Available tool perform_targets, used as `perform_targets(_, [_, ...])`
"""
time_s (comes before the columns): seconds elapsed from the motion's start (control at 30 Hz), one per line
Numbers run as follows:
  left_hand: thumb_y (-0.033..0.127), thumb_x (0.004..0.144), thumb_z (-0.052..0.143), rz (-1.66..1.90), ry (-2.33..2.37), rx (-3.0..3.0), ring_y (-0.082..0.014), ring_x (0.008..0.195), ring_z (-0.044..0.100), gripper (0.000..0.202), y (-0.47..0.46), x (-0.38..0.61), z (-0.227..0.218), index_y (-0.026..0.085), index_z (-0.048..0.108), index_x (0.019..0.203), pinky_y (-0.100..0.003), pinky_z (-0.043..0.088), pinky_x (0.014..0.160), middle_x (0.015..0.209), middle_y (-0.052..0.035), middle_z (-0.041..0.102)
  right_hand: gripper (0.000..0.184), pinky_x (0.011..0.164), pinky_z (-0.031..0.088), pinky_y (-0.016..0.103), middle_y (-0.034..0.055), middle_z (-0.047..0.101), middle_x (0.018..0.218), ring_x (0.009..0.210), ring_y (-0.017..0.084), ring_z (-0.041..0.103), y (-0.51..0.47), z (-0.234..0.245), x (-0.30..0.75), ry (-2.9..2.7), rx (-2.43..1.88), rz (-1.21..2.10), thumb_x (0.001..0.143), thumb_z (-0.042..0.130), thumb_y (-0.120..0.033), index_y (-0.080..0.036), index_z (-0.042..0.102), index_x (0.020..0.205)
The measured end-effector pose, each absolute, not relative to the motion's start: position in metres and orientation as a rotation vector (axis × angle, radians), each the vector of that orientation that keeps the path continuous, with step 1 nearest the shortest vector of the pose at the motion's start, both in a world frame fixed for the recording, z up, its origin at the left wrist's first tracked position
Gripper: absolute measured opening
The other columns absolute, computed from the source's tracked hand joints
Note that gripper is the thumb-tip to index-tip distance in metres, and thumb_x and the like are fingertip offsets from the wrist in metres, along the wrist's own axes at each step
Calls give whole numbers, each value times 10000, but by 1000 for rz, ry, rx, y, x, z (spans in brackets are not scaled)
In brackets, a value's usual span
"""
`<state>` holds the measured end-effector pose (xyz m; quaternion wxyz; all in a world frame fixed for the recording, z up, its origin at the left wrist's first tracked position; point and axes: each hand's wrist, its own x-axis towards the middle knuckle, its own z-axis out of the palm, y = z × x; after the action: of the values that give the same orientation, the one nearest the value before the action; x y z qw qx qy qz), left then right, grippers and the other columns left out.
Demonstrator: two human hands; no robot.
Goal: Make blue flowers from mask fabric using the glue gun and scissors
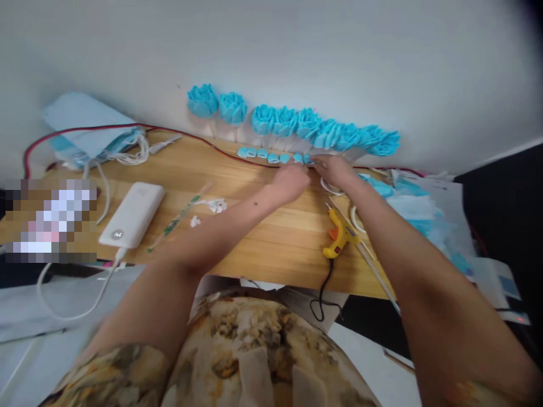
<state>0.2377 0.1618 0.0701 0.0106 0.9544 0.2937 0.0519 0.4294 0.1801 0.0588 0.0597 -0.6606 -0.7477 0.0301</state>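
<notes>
Both my hands reach to the back of the wooden table, close together at a row of small folded blue pieces [274, 159]. My left hand [292, 180] is curled just in front of the row, and its fingertips are hidden behind the knuckles. My right hand [333, 169] has its fingers drawn together at the row's right end, beside a small blue piece [307, 159]. Whatever either hand pinches is too small to make out. Behind the row, several blue fabric-like roses [307, 123] on pale stems lean along the wall.
A yellow glue gun [335, 237] lies below my right forearm, its black cord hanging over the table edge. At left are a white power bank [132, 215], a clear-green strip [180, 217] and white scraps [217, 205]. Blue sheets [409, 206] pile at right. A red-black cable [186, 134] crosses the back.
</notes>
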Motion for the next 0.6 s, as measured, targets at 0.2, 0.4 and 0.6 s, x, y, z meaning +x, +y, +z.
perform_targets(0.2, [244, 992, 614, 93, 547, 2911, -277, 1066, 719, 236, 74, 187, 101, 245, 757, 1179, -477, 470, 1045, 1122, -87, 785, 439, 1149, 470, 433, 156, 669, 1430, 1338, 287, 626, 106, 102, 417, -2236, -1841, 162, 974, 499, -258, -157, 684, 1359])
perform_targets(0.4, [291, 1034, 528, 256, 508, 2753, -257, 1228, 665, 306, 34, 78, 81, 227, 693, 1283, -440, 488, 1066, 1331, -98, 718, 352, 1072, 518, 513, 86, 740, 1299, 1259, 306, 672, -15, 128, 414, -1999, -1786, -9, 976, 507, -420, -461, 679, 1281])
perform_targets(0.6, [394, 1027, 472, 630, 891, 2262, -224, 1069, 746, 320, 22, 11, 46, 394, 764, 1157, -431, 595, 946, 1131, -26, 803, 234, 861, 600, 500, 99, 790, 1102, 983, 328, 749, -90, 91, 411, -1418, -2186, 119, 926, 509, -442, -384, 722, 1000])
